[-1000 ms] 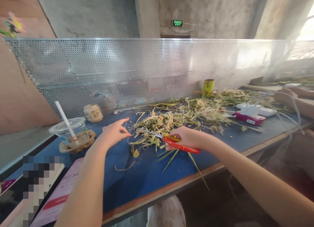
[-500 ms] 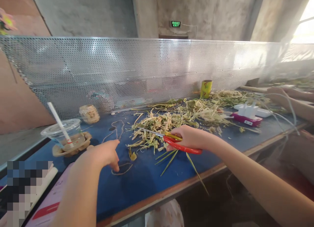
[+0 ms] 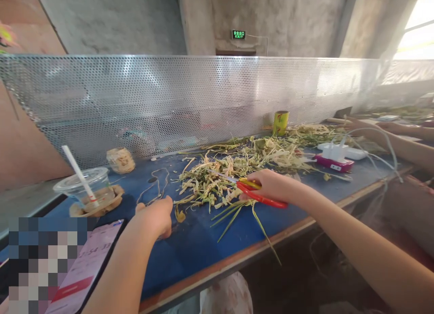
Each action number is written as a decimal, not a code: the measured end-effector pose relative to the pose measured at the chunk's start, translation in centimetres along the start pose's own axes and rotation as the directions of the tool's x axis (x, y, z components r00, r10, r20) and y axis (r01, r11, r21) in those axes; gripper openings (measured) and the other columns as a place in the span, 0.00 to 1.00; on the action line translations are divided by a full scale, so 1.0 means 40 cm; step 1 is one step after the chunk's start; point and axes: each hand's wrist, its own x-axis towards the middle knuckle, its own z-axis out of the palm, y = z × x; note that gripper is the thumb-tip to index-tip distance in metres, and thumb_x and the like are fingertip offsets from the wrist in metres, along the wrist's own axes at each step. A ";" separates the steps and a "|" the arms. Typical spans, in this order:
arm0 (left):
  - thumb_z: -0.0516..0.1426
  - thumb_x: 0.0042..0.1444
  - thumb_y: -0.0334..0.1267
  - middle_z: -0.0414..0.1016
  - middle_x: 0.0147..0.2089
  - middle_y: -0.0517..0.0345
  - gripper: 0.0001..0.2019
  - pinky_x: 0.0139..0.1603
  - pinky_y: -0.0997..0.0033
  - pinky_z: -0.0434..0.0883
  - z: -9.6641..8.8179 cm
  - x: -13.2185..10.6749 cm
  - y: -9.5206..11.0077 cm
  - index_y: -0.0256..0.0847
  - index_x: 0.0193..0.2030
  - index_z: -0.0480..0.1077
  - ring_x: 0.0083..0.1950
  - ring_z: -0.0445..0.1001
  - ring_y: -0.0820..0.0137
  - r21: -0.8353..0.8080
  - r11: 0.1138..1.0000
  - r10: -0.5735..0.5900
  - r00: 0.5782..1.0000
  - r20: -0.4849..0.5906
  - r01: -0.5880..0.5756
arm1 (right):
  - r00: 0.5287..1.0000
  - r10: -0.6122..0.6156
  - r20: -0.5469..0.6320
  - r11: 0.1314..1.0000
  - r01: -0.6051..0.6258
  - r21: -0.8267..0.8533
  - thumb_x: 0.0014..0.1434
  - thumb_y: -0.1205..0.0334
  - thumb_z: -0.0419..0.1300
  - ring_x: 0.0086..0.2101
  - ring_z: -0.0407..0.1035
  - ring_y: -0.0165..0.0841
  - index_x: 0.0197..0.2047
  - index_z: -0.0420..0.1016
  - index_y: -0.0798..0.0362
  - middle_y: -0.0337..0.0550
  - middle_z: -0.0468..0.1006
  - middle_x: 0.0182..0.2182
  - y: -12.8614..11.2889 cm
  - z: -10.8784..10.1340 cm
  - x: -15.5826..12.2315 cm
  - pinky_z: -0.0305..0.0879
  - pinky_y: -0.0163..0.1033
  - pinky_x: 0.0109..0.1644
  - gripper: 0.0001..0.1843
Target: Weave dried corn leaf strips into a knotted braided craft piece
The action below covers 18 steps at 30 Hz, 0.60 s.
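My right hand (image 3: 271, 185) is closed round the red and yellow handles of a pair of scissors (image 3: 251, 190), whose blades point left into a pile of cut green and pale leaf scraps (image 3: 224, 174) on the blue table (image 3: 203, 241). My left hand (image 3: 154, 217) rests near the table's front with its fingers curled down onto the surface; what they pinch, if anything, is hidden. A thin dried strand (image 3: 158, 187) lies just beyond that hand. Long green blades (image 3: 237, 214) stick out toward the table's edge under the scissors.
A plastic cup with a straw (image 3: 84, 185) stands at left on a brown holder. A phone (image 3: 84, 269) lies at the near left. A perforated metal screen (image 3: 203, 97) backs the table. A yellow cup (image 3: 280, 122), a pink and white device (image 3: 334, 158) with cables, and another person's arms (image 3: 400, 140) lie at right.
My left hand drew back from the scrap pile toward the near edge and curled down onto the table. The right hand with the scissors shifted slightly right.
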 end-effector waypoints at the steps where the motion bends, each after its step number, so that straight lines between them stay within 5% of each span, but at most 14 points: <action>1: 0.62 0.18 0.28 0.78 0.33 0.49 0.34 0.37 0.56 0.63 -0.005 -0.003 0.006 0.49 0.41 0.71 0.39 0.73 0.46 0.029 0.999 -0.018 1.000 0.008 0.018 | 0.998 0.057 -0.031 0.997 -0.058 -0.041 0.43 0.34 0.54 0.21 0.62 0.30 0.30 0.73 0.53 0.41 0.73 0.22 0.017 -0.001 0.005 0.51 0.33 0.22 0.29; 9: 0.60 0.19 0.28 0.76 0.41 0.35 0.47 0.31 0.61 0.66 -0.041 -0.035 0.047 0.36 0.57 0.60 0.37 0.74 0.45 0.119 0.989 -0.104 0.991 0.089 0.093 | 0.866 0.396 -0.306 0.844 -0.474 -0.251 0.51 0.42 0.49 0.30 0.72 0.43 0.32 0.74 0.58 0.56 0.75 0.31 0.147 0.008 0.071 0.61 0.39 0.28 0.26; 15: 0.60 0.18 0.27 0.74 0.44 0.34 0.45 0.34 0.60 0.67 -0.036 -0.035 0.050 0.38 0.55 0.64 0.40 0.74 0.45 0.093 0.994 -0.065 0.997 0.042 0.061 | 0.881 0.310 -0.358 0.859 -0.421 -0.292 0.53 0.56 0.53 0.41 0.69 0.47 0.42 0.70 0.63 0.63 0.73 0.39 0.155 0.020 0.094 0.62 0.44 0.40 0.20; 18: 0.61 0.17 0.26 0.75 0.43 0.35 0.44 0.34 0.60 0.67 -0.022 -0.018 0.038 0.39 0.53 0.66 0.41 0.73 0.45 0.052 0.998 -0.035 0.999 0.024 0.034 | 0.919 0.130 -0.372 0.898 -0.268 -0.349 0.54 0.63 0.51 0.50 0.61 0.47 0.45 0.69 0.58 0.60 0.68 0.48 0.129 0.020 0.054 0.54 0.49 0.51 0.16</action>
